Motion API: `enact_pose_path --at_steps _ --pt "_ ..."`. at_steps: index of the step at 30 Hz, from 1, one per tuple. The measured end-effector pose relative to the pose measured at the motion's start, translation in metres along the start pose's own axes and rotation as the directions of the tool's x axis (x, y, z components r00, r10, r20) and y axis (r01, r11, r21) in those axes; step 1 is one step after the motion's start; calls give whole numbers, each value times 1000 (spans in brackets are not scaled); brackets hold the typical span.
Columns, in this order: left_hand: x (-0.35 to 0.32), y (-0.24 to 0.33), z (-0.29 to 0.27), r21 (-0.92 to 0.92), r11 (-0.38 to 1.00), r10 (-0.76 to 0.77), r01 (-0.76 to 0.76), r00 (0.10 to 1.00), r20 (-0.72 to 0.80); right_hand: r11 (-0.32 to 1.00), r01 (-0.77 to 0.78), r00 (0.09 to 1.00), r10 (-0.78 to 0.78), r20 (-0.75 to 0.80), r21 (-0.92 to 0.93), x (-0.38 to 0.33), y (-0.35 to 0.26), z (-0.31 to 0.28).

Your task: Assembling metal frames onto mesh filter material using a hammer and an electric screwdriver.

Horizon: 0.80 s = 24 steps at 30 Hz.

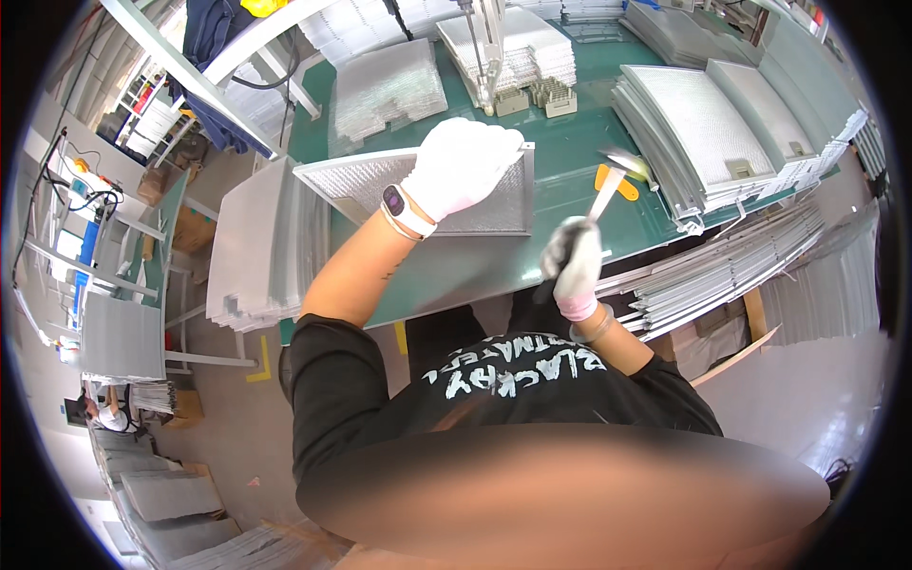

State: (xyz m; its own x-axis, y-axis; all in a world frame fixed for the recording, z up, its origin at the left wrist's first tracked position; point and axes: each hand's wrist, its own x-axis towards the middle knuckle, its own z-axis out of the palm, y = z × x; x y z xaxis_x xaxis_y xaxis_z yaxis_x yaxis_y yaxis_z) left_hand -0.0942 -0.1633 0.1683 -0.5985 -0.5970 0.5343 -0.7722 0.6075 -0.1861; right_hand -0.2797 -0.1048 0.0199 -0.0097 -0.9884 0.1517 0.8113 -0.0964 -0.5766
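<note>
With my left hand (465, 166), in a white glove, I am at the upper edge of a metal mesh panel (489, 209), close to its right corner. The fingers of this hand are bent together in a rounded shape, but their tips are hidden, so I cannot tell how tightly they close or if they pinch the frame. The panel is near the front edge of the green surface (560, 197), between its left and right sides, and it looks tilted.

My right hand (579, 271), also gloved, is in front of the front edge, to the right of the panel. Its fingers are closed around the handle of a hammer (603, 195). The hammer points away from me, over the surface, and its head is blurred. An orange piece (625, 188) shows just beside the head; whether they touch, I cannot tell.

At the left front corner of the surface stands a stack of grey panels (252, 247). Along the right edge lie framed mesh panels (712, 133), leaning one on another. Toward the back edge there are clear sheets (389, 90), a white pile (518, 52) and, before this pile, small beige blocks (554, 98). I wear a watch (393, 199) on the left wrist.
</note>
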Motion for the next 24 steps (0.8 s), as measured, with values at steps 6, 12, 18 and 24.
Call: enact_pose_path --at_steps 6,12,18,24 --pt "-7 -4 1 48 999 14 -15 1000 18 901 -69 982 138 130 -428 22 -34 3" --pt "-12 -8 5 -23 1000 -1 -2 993 -120 460 264 923 134 361 -848 58 -155 31" --pt "-10 -16 14 -7 1000 9 -10 984 -178 387 650 754 -217 621 -654 58 -177 54" --pt "-8 -18 18 24 1000 6 -3 990 -144 -220 753 657 282 699 -620 65 -186 78"
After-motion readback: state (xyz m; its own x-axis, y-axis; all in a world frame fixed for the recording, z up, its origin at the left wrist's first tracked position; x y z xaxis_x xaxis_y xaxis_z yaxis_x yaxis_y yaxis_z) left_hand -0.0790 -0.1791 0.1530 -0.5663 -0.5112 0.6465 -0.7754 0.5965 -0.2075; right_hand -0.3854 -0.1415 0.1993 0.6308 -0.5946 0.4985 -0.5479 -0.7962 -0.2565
